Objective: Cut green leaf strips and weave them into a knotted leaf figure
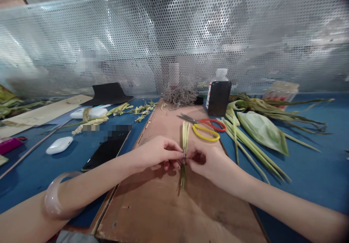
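Pale yellow-green at the top and darker green below, a small bundle of plant stems (185, 134) stands nearly lengthwise between my hands over a brown wooden board (152, 214). My left hand (163, 152) pinches its middle from the left, thumb and forefinger closed. From the right, my right hand (203, 156) also has its fingertips closed on the same spot. Whether a tie runs round the stems there is too small to tell. Just beyond my right hand lie scissors (208, 128) with one red and one yellow handle.
Grey twist ties or bands (180, 97) lie heaped at the board's far end, beside a bottle (218, 74) with a black phone-like slab (219, 97). Long leaves (261, 130) lie right. Leftward are a phone (107, 150), a white case (59, 145) and cut stems (91, 124). Perforated metal (122, 39) stands behind.
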`<state>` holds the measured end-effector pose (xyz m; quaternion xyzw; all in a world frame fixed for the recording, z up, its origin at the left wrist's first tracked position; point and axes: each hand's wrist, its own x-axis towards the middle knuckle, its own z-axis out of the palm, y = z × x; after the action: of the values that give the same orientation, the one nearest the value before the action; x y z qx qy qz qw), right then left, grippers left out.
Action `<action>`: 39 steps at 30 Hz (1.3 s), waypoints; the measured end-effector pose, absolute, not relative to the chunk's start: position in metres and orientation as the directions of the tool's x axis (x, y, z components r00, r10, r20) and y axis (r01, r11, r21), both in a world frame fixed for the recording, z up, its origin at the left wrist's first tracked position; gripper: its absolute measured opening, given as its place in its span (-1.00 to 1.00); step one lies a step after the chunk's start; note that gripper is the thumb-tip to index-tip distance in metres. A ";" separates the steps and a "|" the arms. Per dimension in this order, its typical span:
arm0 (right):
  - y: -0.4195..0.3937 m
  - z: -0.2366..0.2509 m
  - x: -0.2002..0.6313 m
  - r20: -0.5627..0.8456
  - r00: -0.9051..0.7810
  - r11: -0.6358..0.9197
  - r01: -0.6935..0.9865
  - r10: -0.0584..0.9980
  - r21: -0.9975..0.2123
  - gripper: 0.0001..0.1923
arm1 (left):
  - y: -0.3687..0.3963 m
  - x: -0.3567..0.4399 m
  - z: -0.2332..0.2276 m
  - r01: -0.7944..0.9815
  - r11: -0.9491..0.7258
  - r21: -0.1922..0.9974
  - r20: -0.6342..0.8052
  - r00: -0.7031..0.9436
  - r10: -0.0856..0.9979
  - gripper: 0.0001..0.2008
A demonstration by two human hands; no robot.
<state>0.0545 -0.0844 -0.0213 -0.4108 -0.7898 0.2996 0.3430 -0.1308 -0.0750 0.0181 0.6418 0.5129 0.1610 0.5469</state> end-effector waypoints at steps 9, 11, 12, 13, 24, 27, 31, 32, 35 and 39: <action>-0.078 -0.025 0.059 0.136 -0.505 0.324 0.306 0.852 -0.895 -0.96 | -0.077 -0.128 0.021 0.474 0.140 0.870 -0.353 0.398 0.847 -0.83; -0.077 -0.025 0.059 0.123 -0.514 0.295 0.269 0.849 -0.917 -0.97 | -0.077 -0.128 0.021 0.482 0.136 0.865 -0.355 0.399 0.846 -0.83; -0.077 -0.025 0.059 0.122 -0.514 0.288 0.256 0.849 -0.923 -0.97 | -0.077 -0.128 0.021 0.486 0.132 0.864 -0.356 0.402 0.844 -0.83; -0.077 -0.025 0.059 0.122 -0.513 0.284 0.250 0.850 -0.926 -0.97 | -0.076 -0.128 0.020 0.487 0.127 0.864 -0.352 0.406 0.843 -0.83; -0.080 -0.025 0.059 0.230 -0.467 0.463 0.479 0.854 -0.746 -0.89 | -0.075 -0.130 0.017 0.482 0.102 0.870 -0.330 0.418 0.846 -0.77; -0.082 -0.025 0.057 0.248 -0.454 0.470 0.481 0.856 -0.740 -0.89 | -0.075 -0.130 0.017 0.488 0.092 0.868 -0.322 0.413 0.852 -0.76; -0.083 -0.024 0.055 0.237 -0.434 0.452 0.504 0.869 -0.736 -0.90 | -0.077 -0.128 0.019 0.496 0.112 0.861 -0.337 0.393 0.856 -0.79; -0.083 -0.024 0.055 0.232 -0.430 0.446 0.507 0.873 -0.738 -0.90 | -0.077 -0.127 0.019 0.501 0.117 0.857 -0.343 0.387 0.856 -0.80; -0.084 -0.023 0.054 0.210 -0.420 0.421 0.511 0.883 -0.749 -0.90 | -0.077 -0.128 0.018 0.507 0.121 0.853 -0.349 0.384 0.855 -0.80; -0.084 -0.025 0.055 0.188 -0.424 0.402 0.503 0.886 -0.765 -0.91 | -0.076 -0.130 0.015 0.511 0.106 0.853 -0.340 0.390 0.855 -0.77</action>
<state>0.0546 -0.0836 -0.0251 -0.4443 -0.7813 0.3185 0.3011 -0.1305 -0.0762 0.0153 0.6480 0.5271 0.1642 0.5247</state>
